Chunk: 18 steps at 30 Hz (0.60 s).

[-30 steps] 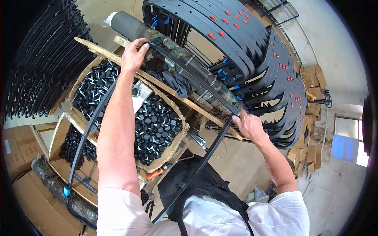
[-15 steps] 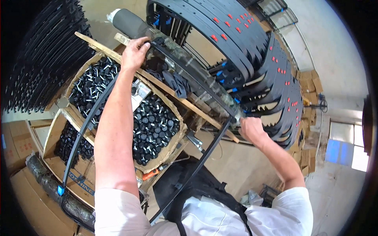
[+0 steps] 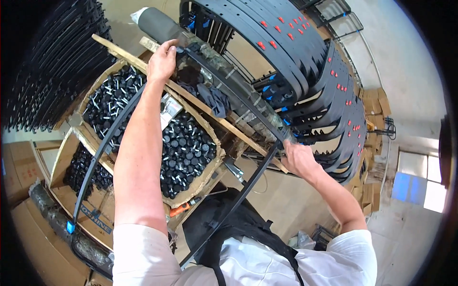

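A black metal frame [image 3: 234, 90] rests across a long wrapped roll [image 3: 160, 28], with one straight bar running from upper left to the right and another coming down toward my body. At the frame's upper left corner my left hand [image 3: 161, 62] has its fingers closed in a pinch; whatever is between them is hidden. My right hand [image 3: 300, 159] is curled at the right-hand corner, fingertips against or close to the bar's end, their contents out of sight. Below my left forearm, cardboard boxes hold many black round-headed screw feet [image 3: 188, 155] with metal studs.
Curved black frames [image 3: 281, 43] with red and blue clips stand stacked at the upper right. More black frames [image 3: 52, 66] lean at the far left. A wooden strip [image 3: 229, 128] crosses beside the boxes. An orange-handled tool [image 3: 180, 209] lies near my body.
My left hand has shifted slightly up and its fingers have turned at the corner. The right hand has moved a little left and rotated, its fingers now blurred. The frame stays nearly in place.
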Each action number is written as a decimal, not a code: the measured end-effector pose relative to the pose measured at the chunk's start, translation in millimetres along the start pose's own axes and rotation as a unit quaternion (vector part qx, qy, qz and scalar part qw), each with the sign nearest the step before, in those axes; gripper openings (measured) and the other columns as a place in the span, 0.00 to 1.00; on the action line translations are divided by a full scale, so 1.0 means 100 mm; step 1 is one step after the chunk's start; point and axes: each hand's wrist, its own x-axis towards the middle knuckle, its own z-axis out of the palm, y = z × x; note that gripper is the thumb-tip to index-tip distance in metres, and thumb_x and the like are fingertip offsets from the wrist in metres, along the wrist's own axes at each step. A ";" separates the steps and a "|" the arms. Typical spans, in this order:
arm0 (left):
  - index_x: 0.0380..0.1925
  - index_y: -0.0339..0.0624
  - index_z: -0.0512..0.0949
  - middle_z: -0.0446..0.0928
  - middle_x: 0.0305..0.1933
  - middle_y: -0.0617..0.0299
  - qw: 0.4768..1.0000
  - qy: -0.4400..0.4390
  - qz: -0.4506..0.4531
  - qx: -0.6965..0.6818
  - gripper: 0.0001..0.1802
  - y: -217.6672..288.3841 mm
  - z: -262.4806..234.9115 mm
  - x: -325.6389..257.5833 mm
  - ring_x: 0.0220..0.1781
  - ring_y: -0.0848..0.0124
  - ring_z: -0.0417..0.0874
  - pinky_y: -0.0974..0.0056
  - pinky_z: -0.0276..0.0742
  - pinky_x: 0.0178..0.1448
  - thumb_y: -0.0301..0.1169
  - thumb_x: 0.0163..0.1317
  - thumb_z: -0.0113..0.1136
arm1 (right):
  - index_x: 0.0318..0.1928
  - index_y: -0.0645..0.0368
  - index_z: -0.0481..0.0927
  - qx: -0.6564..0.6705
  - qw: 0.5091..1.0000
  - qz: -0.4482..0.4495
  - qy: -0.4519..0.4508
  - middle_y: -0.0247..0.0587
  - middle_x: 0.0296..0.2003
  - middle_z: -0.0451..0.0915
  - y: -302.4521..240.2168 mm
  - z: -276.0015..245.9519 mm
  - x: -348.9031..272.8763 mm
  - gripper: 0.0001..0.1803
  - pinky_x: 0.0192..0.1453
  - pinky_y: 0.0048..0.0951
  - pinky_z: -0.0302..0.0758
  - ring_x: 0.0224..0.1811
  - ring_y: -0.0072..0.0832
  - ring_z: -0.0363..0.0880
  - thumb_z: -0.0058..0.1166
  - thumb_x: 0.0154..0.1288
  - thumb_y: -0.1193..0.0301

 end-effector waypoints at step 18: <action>0.70 0.36 0.72 0.85 0.54 0.41 0.931 0.223 -0.144 0.250 0.36 -0.11 -1.30 0.12 0.59 0.47 0.88 0.48 0.83 0.63 0.47 0.70 0.66 | 0.30 0.61 0.88 0.079 0.985 0.141 -0.059 0.58 0.27 0.86 -0.04 0.42 0.15 0.30 0.44 0.57 0.83 0.34 0.58 0.87 0.46 0.82 0.52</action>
